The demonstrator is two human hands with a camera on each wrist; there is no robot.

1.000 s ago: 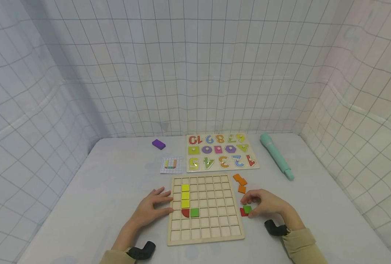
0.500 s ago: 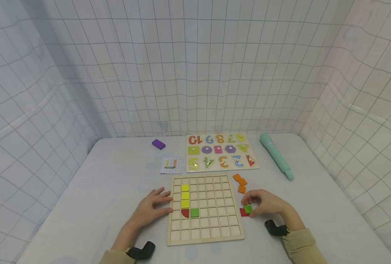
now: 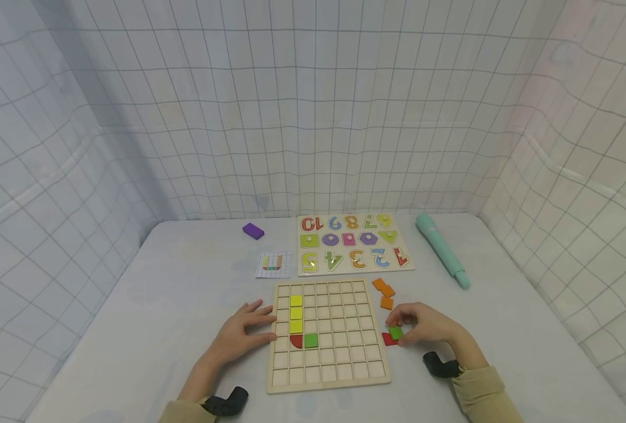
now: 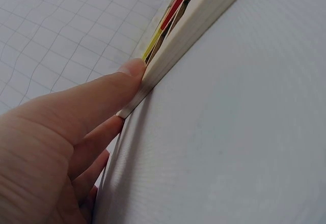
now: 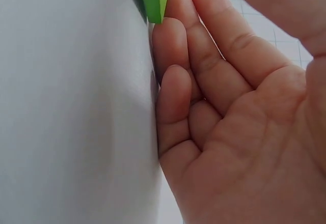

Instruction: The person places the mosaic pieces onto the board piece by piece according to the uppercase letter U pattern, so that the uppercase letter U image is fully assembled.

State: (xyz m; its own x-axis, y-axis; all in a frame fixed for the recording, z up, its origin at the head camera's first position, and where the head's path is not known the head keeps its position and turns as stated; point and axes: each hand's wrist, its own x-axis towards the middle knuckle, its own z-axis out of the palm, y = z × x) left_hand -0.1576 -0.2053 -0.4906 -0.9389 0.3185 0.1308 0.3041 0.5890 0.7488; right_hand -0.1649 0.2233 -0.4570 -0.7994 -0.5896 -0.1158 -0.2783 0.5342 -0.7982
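A wooden grid board (image 3: 345, 371) lies at the table's front. In one of its columns sit several yellow square tiles (image 3: 296, 313), with a red quarter-round tile (image 3: 296, 341) below them and a green square tile (image 3: 311, 340) beside that. My left hand (image 3: 241, 333) touches the board's left edge with its thumb and fingertips; the left wrist view shows the thumb (image 4: 109, 89) against the rim. Right of the board, my right hand (image 3: 428, 325) pinches a second green square tile (image 3: 395, 333), tilted in the right wrist view. Under it lies another red tile (image 3: 389, 339), partly covered.
Three orange tiles (image 3: 386, 302) lie beyond my right hand. Behind the board are a small pattern card (image 3: 273, 265), a number-and-shape puzzle (image 3: 355, 247) and a purple block (image 3: 253, 231). A teal stick-like object (image 3: 443, 251) lies back right. Grid-patterned cloth walls surround the table.
The green tile at my right fingertips has shifted slightly away from me, and the red tile under it has slid a little left. My left hand stays at the board's edge.
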